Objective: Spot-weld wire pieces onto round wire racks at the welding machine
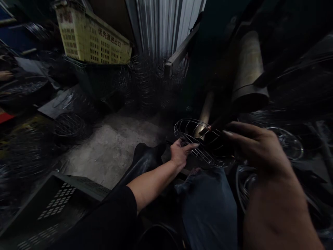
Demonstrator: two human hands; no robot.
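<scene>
My left hand (pixel 182 152) is closed on the near left side of a round wire basket (pixel 201 154), thumb laid along its wires. The basket is tilted around the end of a brass-coloured rod (pixel 203 121), part of a machine. My right hand (pixel 256 144) is by the basket's right side with thumb and fingers pinched together. Whatever is between those fingertips is too dark to make out. A dark bar with a small coppery tip (pixel 209 128) lies just left of the right fingertips, over the basket.
Above is a thick metal cylinder (pixel 249 66). Stacked wire pieces (pixel 145 80) stand behind, near a yellow crate (pixel 96 38). A green crate (pixel 59 205) is at lower left. More wire rings (pixel 287 142) lie at right. Another person's hand (pixel 5 75) shows at far left.
</scene>
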